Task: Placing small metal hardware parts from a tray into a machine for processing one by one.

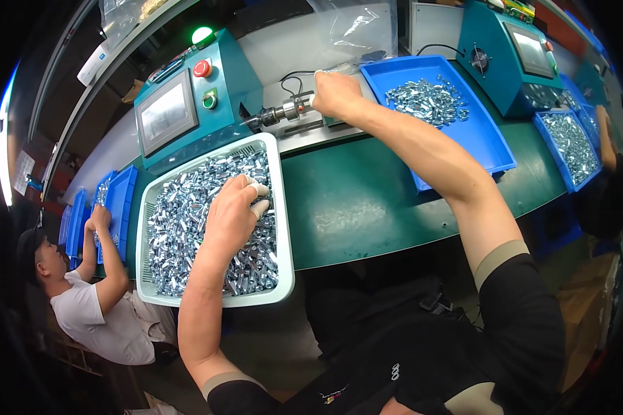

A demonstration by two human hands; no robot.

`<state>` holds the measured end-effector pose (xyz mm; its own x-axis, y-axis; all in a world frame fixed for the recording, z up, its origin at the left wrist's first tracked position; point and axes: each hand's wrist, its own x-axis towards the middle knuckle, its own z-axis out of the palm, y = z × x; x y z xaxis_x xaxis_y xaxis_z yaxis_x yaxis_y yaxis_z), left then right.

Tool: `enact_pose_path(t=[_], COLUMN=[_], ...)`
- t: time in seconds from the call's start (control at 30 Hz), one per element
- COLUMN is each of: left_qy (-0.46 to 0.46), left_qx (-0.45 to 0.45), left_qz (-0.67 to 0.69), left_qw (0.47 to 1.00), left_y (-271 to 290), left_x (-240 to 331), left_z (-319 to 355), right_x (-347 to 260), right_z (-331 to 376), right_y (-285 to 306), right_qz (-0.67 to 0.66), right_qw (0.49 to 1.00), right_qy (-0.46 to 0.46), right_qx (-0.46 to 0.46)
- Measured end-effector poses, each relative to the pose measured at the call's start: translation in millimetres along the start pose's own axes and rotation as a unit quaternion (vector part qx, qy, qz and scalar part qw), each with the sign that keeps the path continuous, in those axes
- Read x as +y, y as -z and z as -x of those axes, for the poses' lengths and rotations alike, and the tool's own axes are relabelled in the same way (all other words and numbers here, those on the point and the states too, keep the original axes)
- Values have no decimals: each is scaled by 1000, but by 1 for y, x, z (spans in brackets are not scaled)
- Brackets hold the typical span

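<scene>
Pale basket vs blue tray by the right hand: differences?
The basket is pale with rounded corners; the tray is blue with sharper ones. Metal parts spread throughout the basket; in the tray they pile toward the far end. Both hold shiny parts.

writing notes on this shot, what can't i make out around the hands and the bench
All in the head view:
Right hand: anything gripped near the metal shaft is hidden by the hand itself.
Left hand: whether it holds a piece is unclear; its fingers and back block the view.
Pale basket: its floor is buried under metal pieces.
Arm at far right: its owner is mostly lost in the dark rim.
</scene>
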<state>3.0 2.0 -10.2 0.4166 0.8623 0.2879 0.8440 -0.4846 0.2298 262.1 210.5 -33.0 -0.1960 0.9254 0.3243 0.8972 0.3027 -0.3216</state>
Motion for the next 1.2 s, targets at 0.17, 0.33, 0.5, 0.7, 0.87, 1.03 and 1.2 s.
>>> enact_pose_path(t=[0.17, 0.33, 0.5, 0.7, 0.87, 1.03, 1.2], left_qy=[-14, -17, -30, 7, -17, -67, -56], left_qx=[22, 26, 44, 103, 115, 135, 136], left_qz=[-13, -10, 15, 118, 127, 68, 100], left_qw=[1000, 999, 998, 988, 985, 986, 984], left_y=[-3, -1, -3, -2, -5, -5, 2], left_x=[-10, -13, -18, -14, 0, 0, 3], left_z=[6, 5, 3, 2, -3, -4, -3], right_x=[37, 141, 148, -5, -76, -78, -60], right_z=[2, 32, 71, 111, 122, 114, 110], right_y=[19, 57, 62, 45, 20, 2, 6], right_qz=[40, 149, 142, -444, -521, -550, -583], right_qw=[998, 980, 981, 877, 816, 788, 777], right_qy=[-31, -119, -55, 38, 57, 52, 10], right_qx=[26, 48, 116, -179, -245, -271, -237])
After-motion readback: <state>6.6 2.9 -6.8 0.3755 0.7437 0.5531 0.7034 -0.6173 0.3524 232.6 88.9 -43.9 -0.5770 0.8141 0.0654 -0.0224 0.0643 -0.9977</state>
